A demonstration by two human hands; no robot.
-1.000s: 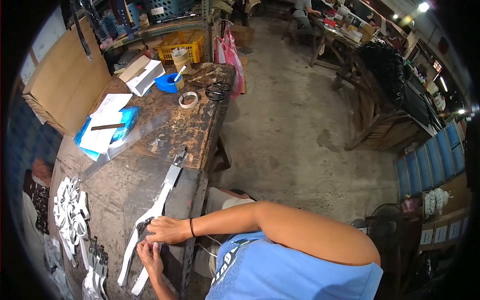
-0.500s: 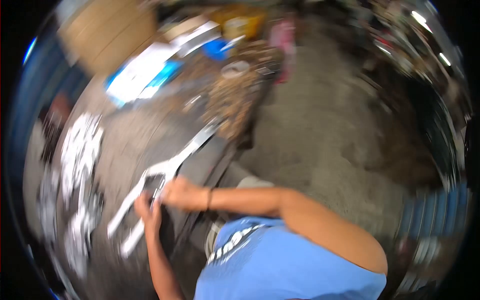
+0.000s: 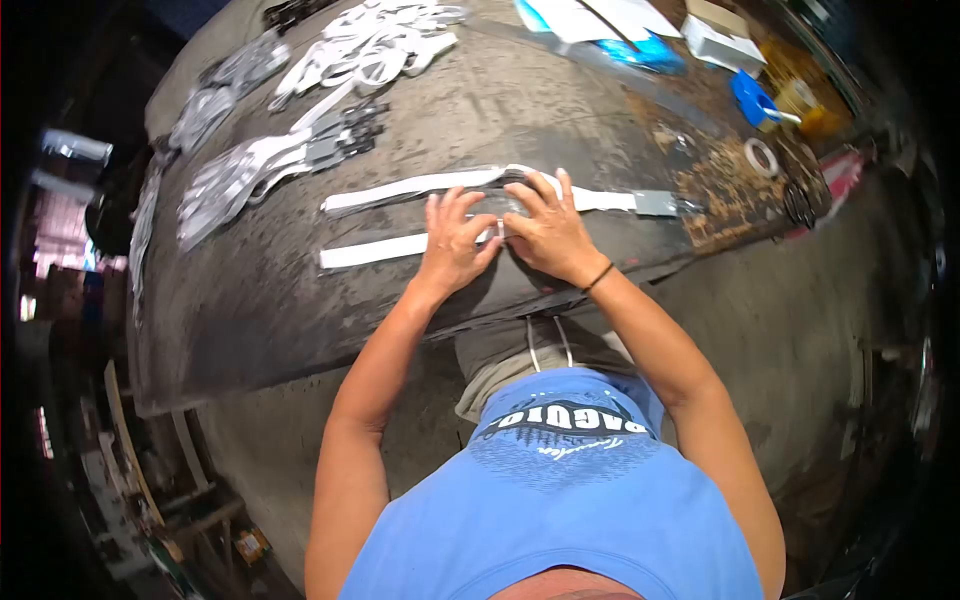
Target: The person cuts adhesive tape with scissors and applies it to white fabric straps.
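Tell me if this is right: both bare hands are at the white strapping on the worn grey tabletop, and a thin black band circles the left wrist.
The wrist is wrong: the head view shows the thin black band circling the right wrist. The rest is right.

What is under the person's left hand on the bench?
A white strap runs in under the left hand from the left side, over the dark bench top. Whatever lies directly beneath the palm is covered and cannot be made out.
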